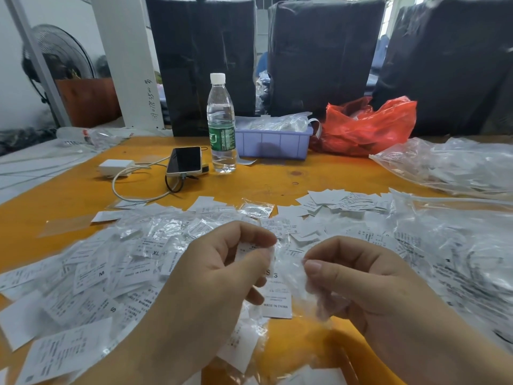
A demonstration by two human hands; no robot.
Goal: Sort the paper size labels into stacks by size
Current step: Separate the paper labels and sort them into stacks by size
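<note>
Up close, the left hand point(222, 268) pinches a small paper label point(244, 250) between thumb and fingers, while the right hand point(358, 276) grips a crumpled clear plastic sleeve point(291, 270). Loose size labels point(91, 273) blanket the orange table point(69, 195) around them.

An orange-topped table point(69, 195) filled the near ground. Along its far edge stood three tall bundles wrapped in black plastic point(200, 59), with bright daylight showing through the gaps between them. At far left rose a white pillar point(125, 59) with handwritten digits, a black fan point(59, 54) against a white wall point(11, 87), and a reddish-brown box point(88, 100) below the fan.
</note>
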